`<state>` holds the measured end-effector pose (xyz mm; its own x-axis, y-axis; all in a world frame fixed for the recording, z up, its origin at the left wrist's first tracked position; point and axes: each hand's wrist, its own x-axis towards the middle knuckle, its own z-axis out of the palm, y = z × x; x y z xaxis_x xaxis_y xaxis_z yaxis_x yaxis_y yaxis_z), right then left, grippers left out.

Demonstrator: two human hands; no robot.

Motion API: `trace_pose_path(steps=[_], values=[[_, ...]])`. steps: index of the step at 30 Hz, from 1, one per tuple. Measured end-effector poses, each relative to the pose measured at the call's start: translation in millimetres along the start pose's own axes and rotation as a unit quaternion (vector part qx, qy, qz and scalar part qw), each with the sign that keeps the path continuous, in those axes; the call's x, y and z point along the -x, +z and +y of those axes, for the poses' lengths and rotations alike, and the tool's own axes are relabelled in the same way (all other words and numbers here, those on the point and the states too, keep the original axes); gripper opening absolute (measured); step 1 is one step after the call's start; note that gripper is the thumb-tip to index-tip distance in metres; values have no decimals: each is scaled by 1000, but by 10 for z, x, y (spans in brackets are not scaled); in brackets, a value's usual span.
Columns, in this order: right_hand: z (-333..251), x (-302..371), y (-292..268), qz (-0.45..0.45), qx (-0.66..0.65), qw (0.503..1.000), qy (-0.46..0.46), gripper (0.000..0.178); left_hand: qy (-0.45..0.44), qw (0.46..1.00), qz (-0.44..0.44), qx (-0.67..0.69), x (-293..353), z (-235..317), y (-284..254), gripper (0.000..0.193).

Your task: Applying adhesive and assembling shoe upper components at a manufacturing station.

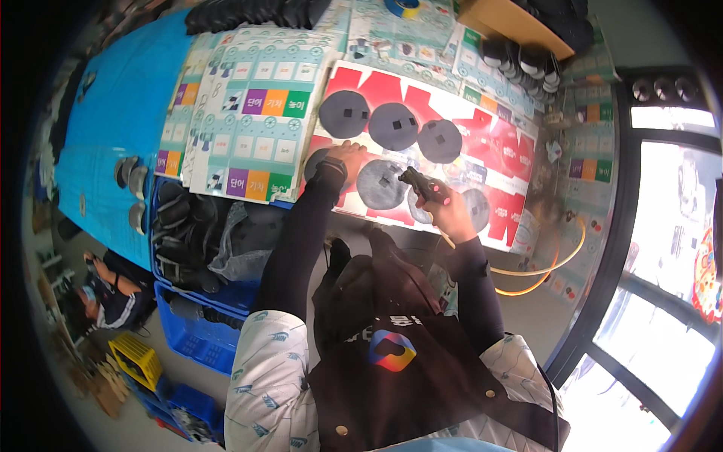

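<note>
My right hand (452,217) is closed round a dark spray gun (428,187), its nozzle aimed left over a grey round piece (379,188) with a small black square on it. My left hand (346,160) lies on the red-and-white printed sheet (418,89), its fingers stretched out, next to a dark disc (316,163) partly covered by the hand and wrist. Three darker discs, among them a disc (392,126) in the middle, lie in a row beyond. More discs sit under and beside my right hand, including a greyer disc (475,208), and are partly hidden.
Teal printed sheets (260,90) cover the table to the left. A blue surface (124,135) lies farther left. Blue crates (199,331) with dark parts stand below. A yellow hose (553,265) loops at the right. Another person (117,290) is at the lower left.
</note>
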<state>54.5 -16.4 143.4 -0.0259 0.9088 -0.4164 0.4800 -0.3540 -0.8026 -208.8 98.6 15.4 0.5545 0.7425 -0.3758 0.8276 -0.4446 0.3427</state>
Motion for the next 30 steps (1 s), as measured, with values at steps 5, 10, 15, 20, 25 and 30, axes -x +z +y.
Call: trace_pose_path(steps=[5, 10, 15, 20, 25, 30], values=[[264, 107, -179, 47, -28, 997, 46, 32, 20, 994, -102, -37, -168, 387, -457, 39], [276, 100, -144, 42, -10, 999, 15, 31, 105, 942, 112, 297, -70, -508, 197, 30], [142, 44, -126, 15, -25, 999, 19, 31, -221, 645, 114, 723, 254, -544, 1065, 36], [16, -65, 1, -9, 3, 1000, 3, 28, -171, 562, 45, 808, 436, -278, 826, 51], [-285, -345, 455, -101, 53, 993, 6, 47, -103, 477, 92, 868, 993, -343, 1152, 49], [-374, -523, 858, -91, 145, 977, -127, 31, -231, 567, 80, 787, 2264, -420, 1160, 37]])
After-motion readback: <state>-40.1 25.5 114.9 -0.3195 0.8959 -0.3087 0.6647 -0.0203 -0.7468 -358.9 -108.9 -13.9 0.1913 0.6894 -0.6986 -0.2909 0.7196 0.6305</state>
